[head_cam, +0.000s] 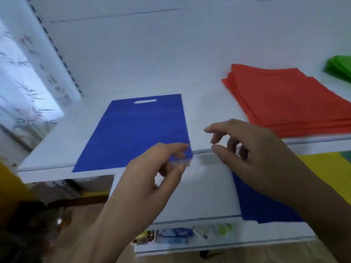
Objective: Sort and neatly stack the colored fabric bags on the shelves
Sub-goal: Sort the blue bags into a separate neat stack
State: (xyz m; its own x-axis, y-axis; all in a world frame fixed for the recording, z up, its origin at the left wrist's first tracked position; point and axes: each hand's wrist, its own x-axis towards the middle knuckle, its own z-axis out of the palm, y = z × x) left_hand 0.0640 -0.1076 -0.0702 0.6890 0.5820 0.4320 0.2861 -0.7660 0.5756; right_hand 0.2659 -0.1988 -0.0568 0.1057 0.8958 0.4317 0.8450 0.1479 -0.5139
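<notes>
Left hand [152, 168] first: its loosely curled fingers hover over the near right corner of the blue bag [133, 130], which lies flat on the upper shelf [47, 158] with its handle slot away from the person; blur hides whether the fingers touch or pinch that corner, so I cannot tell. The bag's near edge sits right at the shelf lip, and that's the risk: a careless tug from this hand could drag the slippery fabric off the front, or skew it so later bags stack crooked. Across to the right hand [252, 149], fingers spread and relaxed, holding nothing, hanging beside the bag's corner. Below it, more blue fabric [266, 205] lies on the lower shelf [199, 196], with yellow fabric [326, 168] further right. Beyond the right hand, the red stack [288, 101] is fanned unevenly, so a brush from that arm could spread it more. A green pile [340, 69] peeks in far right. The shelves are white board against a white back panel, with wood flooring below.
</notes>
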